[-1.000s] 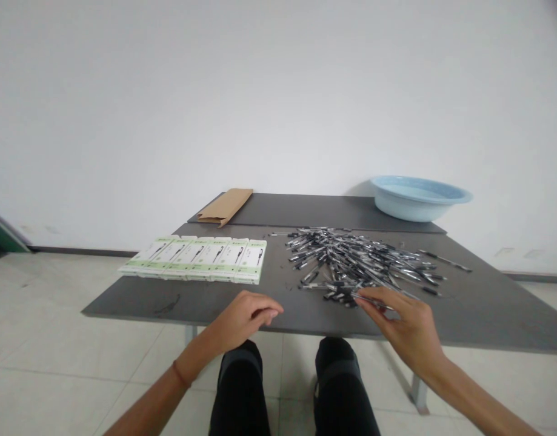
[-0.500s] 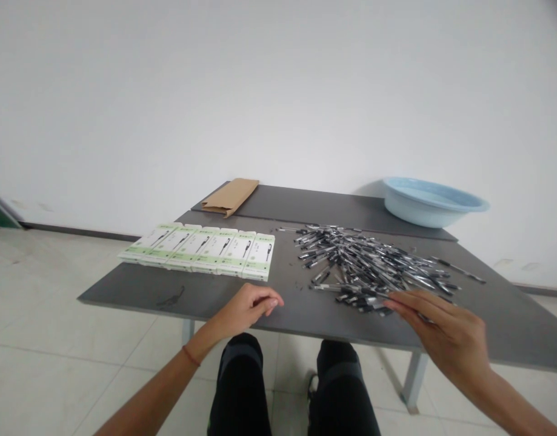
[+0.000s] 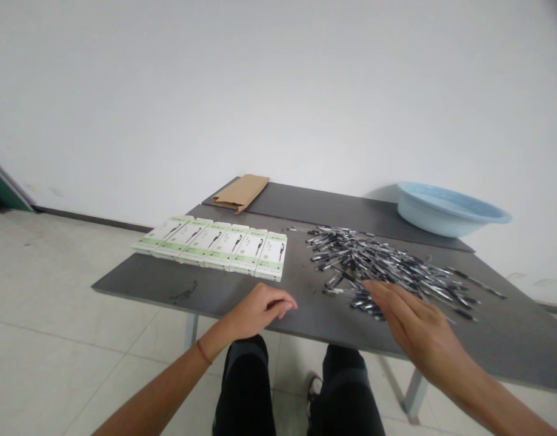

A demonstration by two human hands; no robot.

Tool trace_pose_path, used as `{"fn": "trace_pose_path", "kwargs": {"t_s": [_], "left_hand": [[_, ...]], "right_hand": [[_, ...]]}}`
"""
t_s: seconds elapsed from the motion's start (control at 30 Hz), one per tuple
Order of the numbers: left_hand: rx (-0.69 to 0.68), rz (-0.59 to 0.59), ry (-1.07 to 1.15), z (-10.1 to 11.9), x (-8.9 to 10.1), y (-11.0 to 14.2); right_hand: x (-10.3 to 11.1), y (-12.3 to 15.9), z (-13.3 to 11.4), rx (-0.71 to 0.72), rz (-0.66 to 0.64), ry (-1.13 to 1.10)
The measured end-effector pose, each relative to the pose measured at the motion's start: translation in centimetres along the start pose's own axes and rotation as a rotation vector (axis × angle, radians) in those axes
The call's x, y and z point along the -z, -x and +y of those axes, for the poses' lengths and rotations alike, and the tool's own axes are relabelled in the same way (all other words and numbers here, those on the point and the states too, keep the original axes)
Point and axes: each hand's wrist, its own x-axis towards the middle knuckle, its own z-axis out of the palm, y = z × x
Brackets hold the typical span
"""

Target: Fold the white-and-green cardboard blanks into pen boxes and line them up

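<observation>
A large loose pile of black-and-clear pens (image 3: 373, 261) spreads over the right half of the table. My right hand (image 3: 412, 321) reaches over the near side of this pile, fingers straight and close together, the tips at the pens. No pen shows in its grip, though its underside is hidden. My left hand (image 3: 260, 310) is at the table's front edge, its fingers curled in towards the thumb, with nothing visible in them. Just beyond it, white and green pen boxes (image 3: 236, 247) lie side by side in a row, a pen printed on each.
A flattened brown paper bag (image 3: 242, 191) lies at the back left of the grey table (image 3: 242, 296). At the back right stands a light blue plastic basin (image 3: 442, 218). One pen (image 3: 476, 281) lies apart, right of the pile. A white wall (image 3: 278, 91) rises behind.
My right hand has moved left and slightly up over the pens, its fingers now flatter. My left hand keeps its curled pose. The whole view has shifted slightly.
</observation>
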Motion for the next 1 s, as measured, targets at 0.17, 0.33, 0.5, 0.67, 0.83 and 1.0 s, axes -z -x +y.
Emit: {"fn": "trace_pose_path", "kwargs": {"t_s": [0.17, 0.33, 0.5, 0.67, 0.83, 1.0], "left_hand": [[-0.023, 0.0, 0.024, 0.0, 0.1, 0.2], [-0.029, 0.001, 0.052, -0.3, 0.2, 0.3], [-0.03, -0.006, 0.078, -0.5, 0.4, 0.3], [-0.01, 0.0, 0.126, -0.6, 0.5, 0.3], [0.025, 0.036, 0.228, -1.1, 0.5, 0.4], [0.072, 0.066, 0.358, -1.6, 0.7, 0.4]], "right_hand": [[-0.7, -1.7, -0.2, 0.009, -0.011, -0.072], [-0.6, -2.9, -0.8, 0.019, 0.036, -0.118], [-1.6, -2.4, -0.1, -0.037, 0.071, -0.117], [-1.9, -1.3, -0.7, -0.107, 0.113, -0.105], [0.2, 0.1, -2.9, -0.1, 0.102, -0.086], [1.7, 1.9, -2.8, -0.148, 0.154, -0.034]]}}
